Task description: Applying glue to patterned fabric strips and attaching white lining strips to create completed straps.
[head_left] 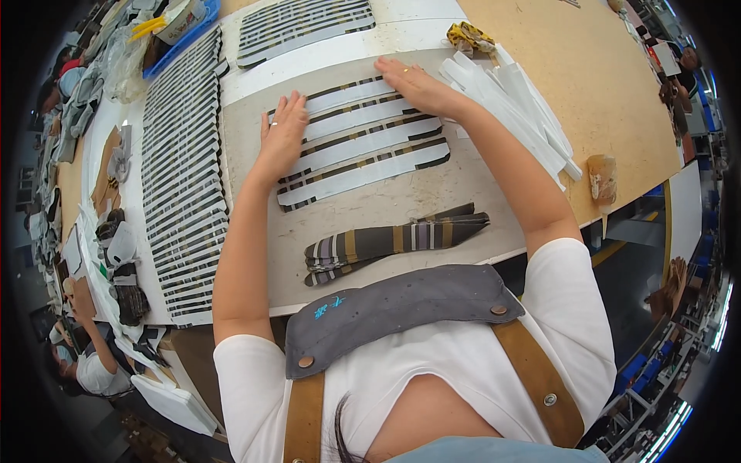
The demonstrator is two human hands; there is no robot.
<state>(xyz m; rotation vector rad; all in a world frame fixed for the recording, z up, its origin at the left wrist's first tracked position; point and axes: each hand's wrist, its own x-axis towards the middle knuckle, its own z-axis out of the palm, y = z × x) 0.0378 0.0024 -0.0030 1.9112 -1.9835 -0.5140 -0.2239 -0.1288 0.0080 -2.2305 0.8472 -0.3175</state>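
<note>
Several dark striped fabric strips with white pieces laid along them (363,171) lie in a row on a grey board (239,116) in front of me. My left hand (284,137) rests at the left ends of the strips, fingers stretched out over the board. At the far right end of the farthest strip, my right hand (417,86) lies with its fingers extended, touching the strip's edge. Neither hand is wrapped round anything. Nearer to me sits a folded bundle of striped fabric strips (401,241) in grey, brown and white.
Long overlapping rows of similar strips (185,177) cover the left side; another group (301,29) lies at the back. White strips (509,108) are piled on the right, near a yellow patterned bundle (469,37) and a glue bottle (602,181). A blue tray (179,42) stands back left.
</note>
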